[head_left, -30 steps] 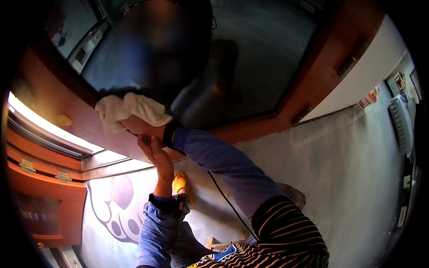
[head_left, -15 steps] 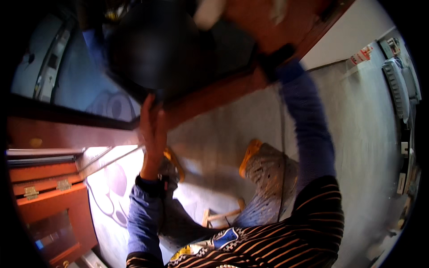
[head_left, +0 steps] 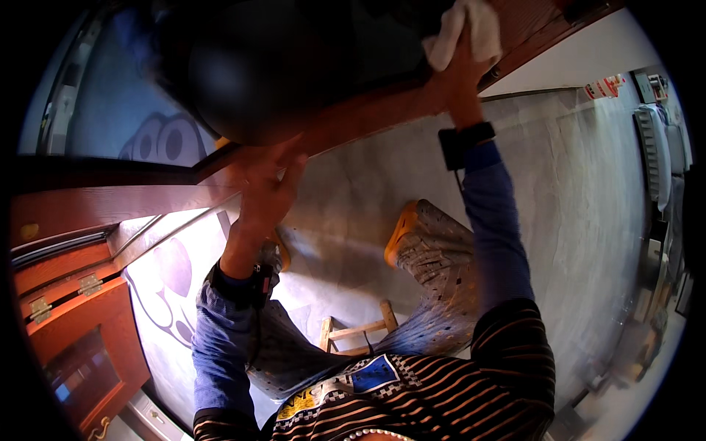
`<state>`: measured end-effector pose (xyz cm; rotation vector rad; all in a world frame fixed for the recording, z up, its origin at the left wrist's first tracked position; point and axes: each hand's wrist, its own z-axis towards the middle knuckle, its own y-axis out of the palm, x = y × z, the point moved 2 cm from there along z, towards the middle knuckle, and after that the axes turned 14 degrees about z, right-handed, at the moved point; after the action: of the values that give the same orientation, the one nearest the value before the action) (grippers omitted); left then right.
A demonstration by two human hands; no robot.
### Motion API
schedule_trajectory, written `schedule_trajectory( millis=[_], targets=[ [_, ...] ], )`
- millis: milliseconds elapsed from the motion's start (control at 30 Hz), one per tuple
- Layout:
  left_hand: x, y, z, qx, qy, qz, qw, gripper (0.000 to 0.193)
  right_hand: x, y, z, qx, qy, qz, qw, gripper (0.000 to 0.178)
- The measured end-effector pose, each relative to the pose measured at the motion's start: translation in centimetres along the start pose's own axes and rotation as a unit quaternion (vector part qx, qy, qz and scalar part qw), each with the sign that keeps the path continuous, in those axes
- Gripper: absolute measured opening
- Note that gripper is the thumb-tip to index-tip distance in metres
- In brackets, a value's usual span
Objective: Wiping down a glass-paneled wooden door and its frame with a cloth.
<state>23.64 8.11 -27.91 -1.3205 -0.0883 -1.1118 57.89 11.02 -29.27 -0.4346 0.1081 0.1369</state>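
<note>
At the upper right, my right hand (head_left: pixel 460 87) is closed round a crumpled white cloth (head_left: pixel 471 33), over a reddish-brown wooden frame (head_left: pixel 368 125). The frame borders a dark, glossy glass panel (head_left: pixel 309 88). My left hand (head_left: pixel 266 195) rests against the frame near its left corner, with its fingers stretched out and partly apart. Shadow and blur make its fingertips hard to make out. Both wrists carry dark bands.
An orange-brown cabinet door (head_left: pixel 88 367) with brass hinges hangs open at the lower left. A small wooden stool (head_left: pixel 360 331) stands between my legs. Along the right rim lie a grey ridged object (head_left: pixel 651 154) and a red-and-white container (head_left: pixel 604 87). The floor (head_left: pixel 346 198) is grey.
The white cloth has moved right across the panel, and my right hand now shows clearly holding it. My left hand has shifted slightly right, its fingers less upright. The view has shifted a little.
</note>
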Motion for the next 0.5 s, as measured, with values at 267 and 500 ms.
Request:
schedule_trajectory(
  millis=[267, 500],
  targets=[
    [-0.5, 0.4, -1.8, -0.148, -0.017, 0.041, 0.988, 0.036, -2.1, 3.6, -15.2, -0.219, 0.116, -0.057, 0.967, 0.048],
    [0.0, -1.2, -2.7, -0.123, 0.065, 0.036, 0.99, 0.041, 0.2, 4.8, -14.7, -0.121, 0.099, -0.079, 0.985, 0.03]
  ],
)
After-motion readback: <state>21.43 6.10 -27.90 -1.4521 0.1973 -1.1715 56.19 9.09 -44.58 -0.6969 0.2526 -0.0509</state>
